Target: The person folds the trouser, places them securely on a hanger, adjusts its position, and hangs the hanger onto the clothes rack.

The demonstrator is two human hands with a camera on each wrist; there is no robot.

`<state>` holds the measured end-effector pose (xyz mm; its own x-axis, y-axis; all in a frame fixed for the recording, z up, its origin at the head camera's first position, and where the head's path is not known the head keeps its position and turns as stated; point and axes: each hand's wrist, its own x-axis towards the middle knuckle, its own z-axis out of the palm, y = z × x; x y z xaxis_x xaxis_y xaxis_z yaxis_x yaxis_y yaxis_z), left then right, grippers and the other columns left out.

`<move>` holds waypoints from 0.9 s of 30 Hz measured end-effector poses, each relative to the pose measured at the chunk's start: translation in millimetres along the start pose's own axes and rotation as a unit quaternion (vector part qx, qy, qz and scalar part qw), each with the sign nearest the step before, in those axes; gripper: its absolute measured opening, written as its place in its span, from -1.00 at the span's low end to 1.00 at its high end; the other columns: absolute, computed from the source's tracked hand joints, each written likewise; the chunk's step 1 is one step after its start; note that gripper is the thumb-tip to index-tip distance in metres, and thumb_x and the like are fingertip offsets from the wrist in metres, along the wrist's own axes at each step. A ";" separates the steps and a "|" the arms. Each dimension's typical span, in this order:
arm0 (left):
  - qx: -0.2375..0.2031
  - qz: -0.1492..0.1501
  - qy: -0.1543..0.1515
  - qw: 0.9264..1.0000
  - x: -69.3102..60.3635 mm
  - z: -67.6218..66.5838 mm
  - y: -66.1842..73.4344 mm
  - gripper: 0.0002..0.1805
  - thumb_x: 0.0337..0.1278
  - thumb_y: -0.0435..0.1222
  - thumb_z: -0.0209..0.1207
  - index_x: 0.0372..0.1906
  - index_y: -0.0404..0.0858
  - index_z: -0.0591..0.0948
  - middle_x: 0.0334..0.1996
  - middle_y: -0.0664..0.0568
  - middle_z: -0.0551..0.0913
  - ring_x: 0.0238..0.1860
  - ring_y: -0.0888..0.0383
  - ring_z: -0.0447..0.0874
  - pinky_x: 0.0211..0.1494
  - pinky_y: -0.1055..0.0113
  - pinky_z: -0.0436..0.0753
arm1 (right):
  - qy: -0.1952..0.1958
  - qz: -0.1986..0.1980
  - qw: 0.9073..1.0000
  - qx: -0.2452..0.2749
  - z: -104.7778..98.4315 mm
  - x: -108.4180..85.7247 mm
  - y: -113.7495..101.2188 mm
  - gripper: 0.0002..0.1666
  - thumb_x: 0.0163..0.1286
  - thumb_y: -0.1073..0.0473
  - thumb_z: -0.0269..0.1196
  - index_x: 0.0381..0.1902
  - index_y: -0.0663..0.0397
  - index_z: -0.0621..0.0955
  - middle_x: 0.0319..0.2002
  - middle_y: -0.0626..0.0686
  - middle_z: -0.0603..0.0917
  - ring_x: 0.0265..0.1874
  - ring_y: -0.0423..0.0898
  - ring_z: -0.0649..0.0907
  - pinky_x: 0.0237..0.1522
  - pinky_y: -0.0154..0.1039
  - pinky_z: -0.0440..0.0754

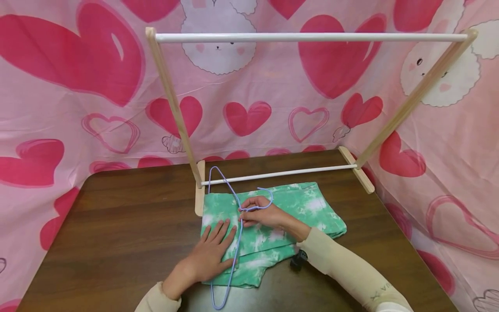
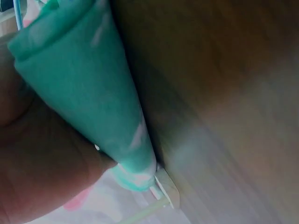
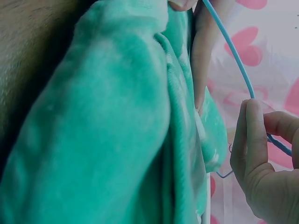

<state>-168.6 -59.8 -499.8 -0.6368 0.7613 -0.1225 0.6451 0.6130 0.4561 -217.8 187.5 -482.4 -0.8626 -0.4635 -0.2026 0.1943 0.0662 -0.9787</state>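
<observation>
Folded green-and-white tie-dye pants (image 1: pixel 304 212) lie on the table, soft and plush in the right wrist view. My left hand (image 1: pixel 212 253) rests palm down on their left end, fingers straight and spread. A lavender wire hanger (image 1: pixel 237 247) crosses that end, its hook pointing right and its long side running past the left thumb. Pinched at the hook's base between fingers and thumb, it is held by my right hand (image 1: pixel 263 212). In the right wrist view the right hand (image 3: pixel 261 163) grips the wire, which looks blue there. Part of the hanger is hidden by the left hand.
Behind the pants stands a rack with wooden legs (image 1: pixel 175 108), a white top bar (image 1: pixel 280 37) and a low white bar (image 1: pixel 280 174). Pink heart-print cloth (image 1: pixel 249 91) hangs at the back and right. Dark wooden table (image 1: pixel 117 234) extends to the left.
</observation>
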 end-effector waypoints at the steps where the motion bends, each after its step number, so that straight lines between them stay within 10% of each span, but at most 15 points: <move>1: 0.002 0.000 0.002 1.000 0.2 0.7 0.5 -0.10 0.44 0.14 0.07 0.62 -0.26 0.06 0.63 -0.25 -0.10 0.63 -0.26 -0.20 0.55 -0.33 -0.12 | 0.000 -0.001 1.000 -0.002 0.4 -0.2 -0.4 -0.65 0.45 0.44 0.17 0.07 0.66 0.44 -0.25 0.09 0.76 -0.31 -0.21 0.77 -0.14 -0.23 0.76; 15: -0.089 0.007 0.090 0.992 -6.2 -7.3 -2.4 -0.28 0.46 -0.20 0.16 0.53 -0.44 0.22 0.51 -0.30 0.27 0.54 -0.24 0.18 0.53 -0.19 0.20 | -0.002 0.003 1.000 0.030 7.8 -1.6 -5.0 -0.54 0.42 0.43 0.23 0.20 0.59 0.43 -0.28 0.05 0.76 -0.35 -0.20 0.78 -0.19 -0.25 0.76; 23: -0.142 -0.019 0.261 0.955 -6.4 -11.2 -5.1 -0.54 0.34 -0.45 0.21 0.30 -0.43 0.53 0.22 -0.20 0.63 0.25 -0.14 0.61 0.24 -0.08 0.59 | 0.001 -0.023 0.999 0.047 18.6 -5.3 -12.6 -0.50 0.42 0.42 0.26 0.25 0.58 0.44 -0.22 0.11 0.79 -0.30 -0.15 0.79 -0.15 -0.21 0.77; 27: -0.199 -0.034 0.298 0.933 -6.9 -16.3 -4.5 -0.60 0.33 -0.47 0.22 0.25 -0.42 0.58 0.11 -0.22 0.70 0.05 -0.08 0.74 0.04 0.08 0.72 | 0.001 -0.034 0.999 0.028 23.2 -6.2 -13.5 -0.49 0.45 0.36 0.26 0.25 0.55 0.44 -0.19 0.16 0.79 -0.27 -0.13 0.80 -0.09 -0.11 0.76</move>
<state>-173.9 -71.2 -486.7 -0.8686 0.3988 0.2941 0.4622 0.4377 0.7713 -204.2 168.9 -467.2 -0.8752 -0.4641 -0.1367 0.1614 -0.0137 -0.9868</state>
